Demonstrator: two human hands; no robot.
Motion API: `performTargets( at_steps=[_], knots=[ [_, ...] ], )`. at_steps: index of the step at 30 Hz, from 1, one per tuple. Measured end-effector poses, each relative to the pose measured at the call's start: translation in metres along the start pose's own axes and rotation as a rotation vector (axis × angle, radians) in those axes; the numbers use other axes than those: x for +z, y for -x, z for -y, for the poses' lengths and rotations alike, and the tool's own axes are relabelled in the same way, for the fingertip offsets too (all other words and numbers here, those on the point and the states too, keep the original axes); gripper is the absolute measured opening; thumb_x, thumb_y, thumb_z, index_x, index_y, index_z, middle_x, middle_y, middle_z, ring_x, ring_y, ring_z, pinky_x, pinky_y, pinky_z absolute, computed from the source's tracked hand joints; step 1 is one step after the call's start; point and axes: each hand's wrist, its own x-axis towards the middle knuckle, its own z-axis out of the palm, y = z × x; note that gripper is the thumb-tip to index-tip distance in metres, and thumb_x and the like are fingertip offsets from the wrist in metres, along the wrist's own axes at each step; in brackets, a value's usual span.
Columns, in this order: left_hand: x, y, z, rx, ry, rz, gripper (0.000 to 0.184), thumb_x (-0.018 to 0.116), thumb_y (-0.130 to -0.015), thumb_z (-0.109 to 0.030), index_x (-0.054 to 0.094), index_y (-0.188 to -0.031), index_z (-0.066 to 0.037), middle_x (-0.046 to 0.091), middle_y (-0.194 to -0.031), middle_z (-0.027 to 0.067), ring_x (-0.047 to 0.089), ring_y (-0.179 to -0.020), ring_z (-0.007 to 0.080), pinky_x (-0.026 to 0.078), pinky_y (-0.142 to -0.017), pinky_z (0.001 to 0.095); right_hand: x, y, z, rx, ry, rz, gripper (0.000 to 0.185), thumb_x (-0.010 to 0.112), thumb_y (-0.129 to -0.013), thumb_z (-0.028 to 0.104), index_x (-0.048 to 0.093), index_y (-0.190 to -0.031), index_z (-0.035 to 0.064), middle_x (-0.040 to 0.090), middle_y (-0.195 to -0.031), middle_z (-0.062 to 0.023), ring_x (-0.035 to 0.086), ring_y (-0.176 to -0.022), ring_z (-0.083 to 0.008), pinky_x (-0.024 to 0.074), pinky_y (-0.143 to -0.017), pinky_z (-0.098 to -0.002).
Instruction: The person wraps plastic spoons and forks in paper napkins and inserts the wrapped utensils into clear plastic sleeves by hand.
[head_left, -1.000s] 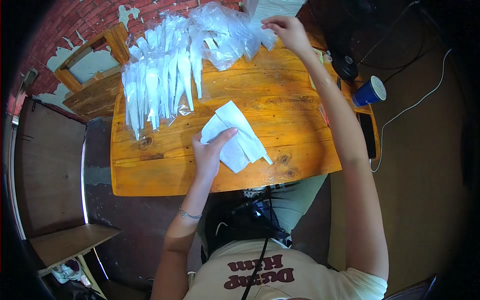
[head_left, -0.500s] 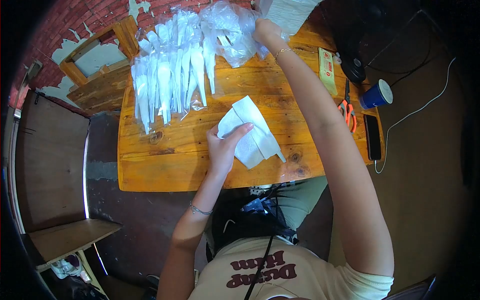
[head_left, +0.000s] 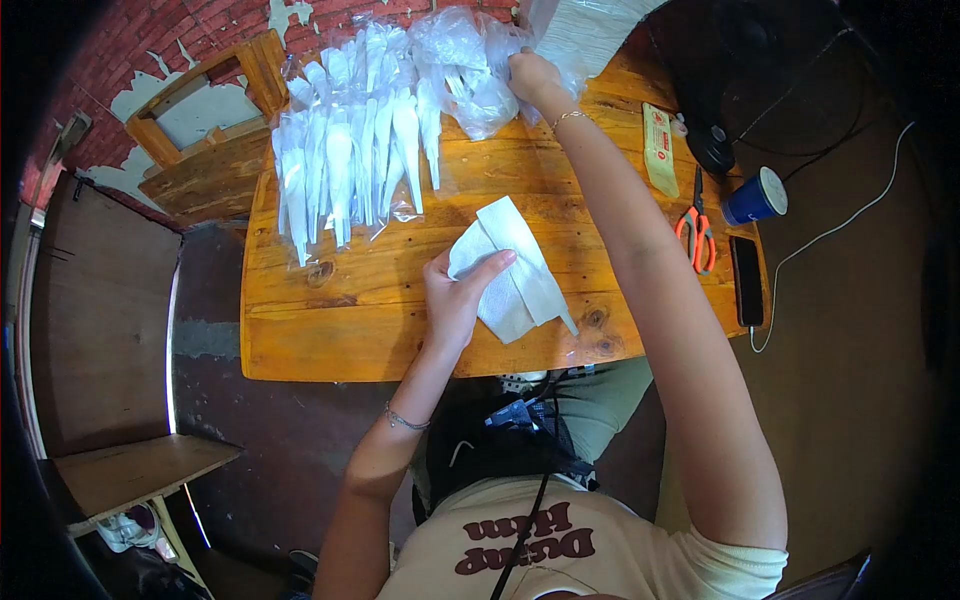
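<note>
My left hand point(head_left: 458, 295) grips a folded white paper napkin point(head_left: 515, 285) between thumb and fingers, above the front part of the wooden table point(head_left: 400, 340). A narrow white tip sticks out at the napkin's lower right corner. Farther off, my right hand point(head_left: 537, 78) reaches to the back of the table with its fingers curled at a clear plastic bag point(head_left: 505, 45). What those fingers pinch, if anything, is hard to see. Left of that bag lie several clear packets of white plastic cutlery point(head_left: 340, 170).
Along the right side of the table are orange-handled scissors point(head_left: 697, 235), a yellow-green packet point(head_left: 659, 150), a blue cup point(head_left: 755, 196) and a black phone point(head_left: 745, 280) with a white cable. A white paper stack point(head_left: 595, 30) stands at the back. A wooden frame point(head_left: 205, 110) is behind the left edge.
The view has shifted slightly. My left hand still holds the napkin, and my right hand stays at the plastic bag with a small change in finger position.
</note>
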Motion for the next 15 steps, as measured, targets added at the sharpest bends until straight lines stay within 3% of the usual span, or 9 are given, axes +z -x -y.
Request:
performTargets(
  at_steps=[8,15],
  knots=[
    [0.001,0.000,-0.002,-0.015,-0.029,-0.011,0.023,0.072,-0.074,-0.007,0.065,-0.094,0.004,0.067,-0.084,0.0088,0.063,-0.073,0.0109,0.049,-0.066,0.0242,-0.008,0.002,0.011,0.066,-0.144,-0.072,0.026,0.058,-0.072,0.016,0.062,-0.092,-0.0007,0.063,-0.094,-0.0228,0.062,-0.088,-0.0372,0.0489,-0.080,-0.0431],
    [0.000,-0.001,0.000,0.005,-0.024,-0.003,0.023,0.072,-0.075,-0.007,0.065,-0.093,0.004,0.067,-0.084,0.0086,0.062,-0.073,0.0107,0.049,-0.066,0.0241,-0.016,-0.002,0.004,0.356,-0.385,-0.211,0.037,0.052,-0.075,0.023,0.057,-0.099,-0.0039,0.061,-0.099,-0.0261,0.059,-0.094,-0.0396,0.0470,-0.083,-0.0437]
  ],
)
